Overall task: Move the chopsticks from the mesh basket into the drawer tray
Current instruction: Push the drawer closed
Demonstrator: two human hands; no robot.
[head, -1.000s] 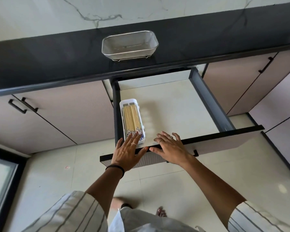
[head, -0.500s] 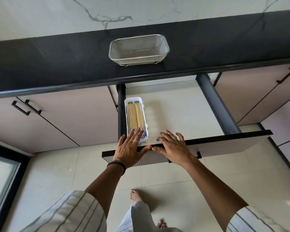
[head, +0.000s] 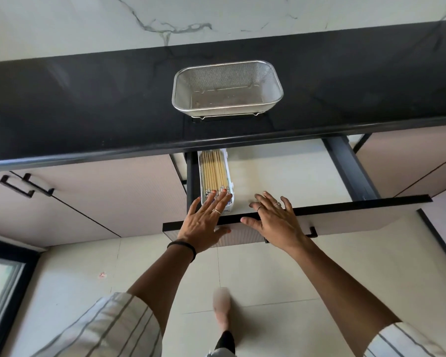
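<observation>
Pushed further in since a second ago, the drawer (head: 319, 215) now tucks the white tray (head: 231, 186) half under the bench (head: 88, 104). Both hands lie flat and spread on its front edge — left hand (head: 204, 225), right hand (head: 276, 220) — holding nothing. Chopsticks (head: 213, 173) fill the tray; the mesh basket (head: 227, 70) looks empty. Light, stiff, smooth sticks — best pinched as a bundle at mid-length.

Your chopsticks (head: 213, 173) lie side by side, lengthwise, filling the narrow white drawer tray (head: 231, 176) at the drawer's left edge. Your mesh basket (head: 227, 90) sits upright on the black counter above, holding nothing.
</observation>
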